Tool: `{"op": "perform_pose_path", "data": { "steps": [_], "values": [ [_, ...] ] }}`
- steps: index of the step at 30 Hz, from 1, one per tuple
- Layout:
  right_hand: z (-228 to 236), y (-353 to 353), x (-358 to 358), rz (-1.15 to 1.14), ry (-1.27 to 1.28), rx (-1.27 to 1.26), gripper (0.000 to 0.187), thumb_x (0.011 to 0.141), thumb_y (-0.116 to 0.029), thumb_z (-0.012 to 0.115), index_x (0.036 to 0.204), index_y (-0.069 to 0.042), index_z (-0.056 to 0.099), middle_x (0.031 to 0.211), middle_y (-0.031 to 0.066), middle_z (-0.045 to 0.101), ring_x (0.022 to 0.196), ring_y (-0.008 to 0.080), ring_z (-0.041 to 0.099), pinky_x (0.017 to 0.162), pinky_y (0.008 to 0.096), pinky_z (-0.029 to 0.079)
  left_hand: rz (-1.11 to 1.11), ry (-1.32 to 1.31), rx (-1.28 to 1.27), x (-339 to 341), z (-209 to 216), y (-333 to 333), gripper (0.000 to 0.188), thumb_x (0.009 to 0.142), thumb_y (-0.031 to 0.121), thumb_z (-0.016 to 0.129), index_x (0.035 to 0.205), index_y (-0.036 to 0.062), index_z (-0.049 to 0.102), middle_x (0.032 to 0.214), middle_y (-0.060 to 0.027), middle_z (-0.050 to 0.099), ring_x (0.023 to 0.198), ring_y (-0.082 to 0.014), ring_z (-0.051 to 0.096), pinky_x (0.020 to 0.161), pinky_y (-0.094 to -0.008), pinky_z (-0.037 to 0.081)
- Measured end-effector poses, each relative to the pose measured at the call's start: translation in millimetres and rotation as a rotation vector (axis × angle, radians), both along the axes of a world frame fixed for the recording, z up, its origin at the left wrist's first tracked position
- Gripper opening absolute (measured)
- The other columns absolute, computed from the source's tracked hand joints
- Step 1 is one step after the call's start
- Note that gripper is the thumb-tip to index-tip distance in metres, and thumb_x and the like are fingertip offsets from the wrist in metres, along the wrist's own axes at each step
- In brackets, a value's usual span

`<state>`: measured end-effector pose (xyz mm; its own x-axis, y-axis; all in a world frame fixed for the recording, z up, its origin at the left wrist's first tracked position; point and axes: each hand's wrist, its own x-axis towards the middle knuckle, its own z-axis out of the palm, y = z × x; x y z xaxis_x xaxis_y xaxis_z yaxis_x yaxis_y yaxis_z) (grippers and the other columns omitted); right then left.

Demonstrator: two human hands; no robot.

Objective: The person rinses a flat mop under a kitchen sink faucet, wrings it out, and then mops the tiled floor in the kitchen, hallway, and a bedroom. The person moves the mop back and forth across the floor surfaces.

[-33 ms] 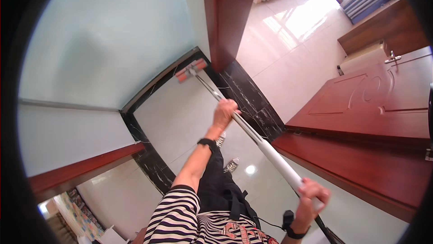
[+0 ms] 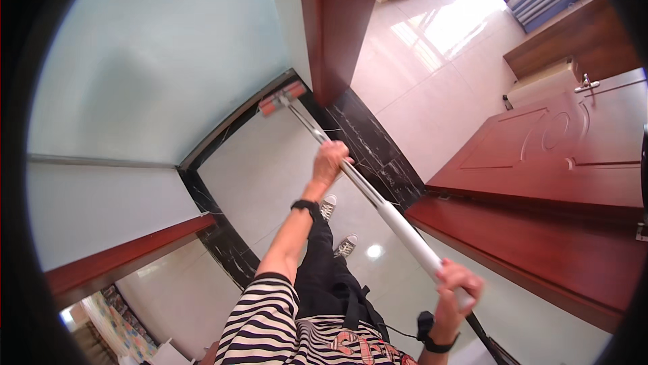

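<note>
A flat mop [image 2: 407, 231] with a long white and silver handle runs from the lower right toward the upper middle. My left hand [image 2: 331, 162] is wrapped round the silver part of the handle, about midway down. My right hand [image 2: 460, 284] grips the thick white upper end. The mop head [image 2: 281, 99], orange-pink and grey, lies at the far corner of the floor, against the black skirting [image 2: 233, 126] below the wall. Dark wristbands sit on both my wrists.
A dark red door frame [image 2: 342, 34] stands right of the mop head, beside a black marble threshold [image 2: 371, 142]. An open red door [image 2: 560, 139] is at the right. My sneakers [image 2: 345, 246] stand on the pale tiles. Another doorway frame [image 2: 128, 257] is at the lower left.
The mop head has slid slightly left along the skirting. Both my hands have shifted a little up and left with the handle, still gripping it.
</note>
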<state>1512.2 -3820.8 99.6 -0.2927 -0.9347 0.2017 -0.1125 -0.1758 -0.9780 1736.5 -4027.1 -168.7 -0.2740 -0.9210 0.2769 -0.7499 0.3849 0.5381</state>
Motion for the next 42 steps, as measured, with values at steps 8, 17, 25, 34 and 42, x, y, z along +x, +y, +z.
{"op": "perform_pose_path", "data": {
  "steps": [8, 17, 25, 34, 42],
  "values": [
    [-8, -32, 1, -0.138, -0.029, 0.045, 0.050, 0.081, 0.003, 0.054, 0.129, -0.009, 0.045, 0.075, 0.0050, 0.054, 0.077, 0.0201, 0.056, 0.092, 0.0507, 0.042, -0.071, -0.032, 0.007, -7, -20, -33, 0.028, 0.067, 0.029, 0.071, 0.066, 0.0102, 0.050, 0.074, -0.0064, 0.054, 0.081, -0.0255, 0.054, 0.080, -0.0383, 0.042],
    [131, -12, -58, -0.118, -0.189, -0.279, 0.058, 0.082, -0.005, 0.054, 0.138, -0.006, 0.040, 0.060, -0.0002, 0.042, 0.060, 0.0143, 0.044, 0.064, 0.0319, 0.036, -0.336, 0.281, 0.152, -100, 75, 63, 0.024, 0.074, 0.027, 0.064, 0.066, 0.0101, 0.049, 0.066, -0.0064, 0.052, 0.072, -0.0256, 0.056, 0.068, -0.0398, 0.042],
    [78, -22, -43, -0.159, -0.237, -0.153, 0.053, 0.077, -0.002, 0.059, 0.128, -0.005, 0.046, 0.064, -0.0021, 0.037, 0.066, 0.0107, 0.045, 0.077, 0.0335, 0.040, -0.280, 0.138, 0.077, -41, 50, 27, 0.019, 0.074, 0.025, 0.062, 0.069, 0.0113, 0.050, 0.067, -0.0053, 0.052, 0.074, -0.0241, 0.057, 0.070, -0.0393, 0.042],
    [-3, -41, 25, 0.094, -0.150, 0.050, 0.057, 0.077, -0.008, 0.062, 0.130, -0.015, 0.045, 0.064, 0.0006, 0.048, 0.067, 0.0197, 0.056, 0.086, 0.0498, 0.045, -0.007, 0.014, 0.090, 66, 1, 7, 0.025, 0.070, 0.022, 0.070, 0.068, 0.0091, 0.049, 0.071, -0.0070, 0.053, 0.078, -0.0270, 0.055, 0.084, -0.0406, 0.041],
    [51, 21, -60, -0.101, 0.036, -0.124, 0.070, 0.069, 0.001, 0.046, 0.139, -0.003, 0.035, 0.057, -0.0004, 0.044, 0.050, 0.0147, 0.049, 0.064, 0.0406, 0.048, -0.114, 0.092, 0.086, -45, 20, 87, 0.025, 0.075, 0.025, 0.066, 0.068, 0.0095, 0.048, 0.068, -0.0085, 0.049, 0.073, -0.0283, 0.053, 0.072, -0.0408, 0.039]
  ]
}}
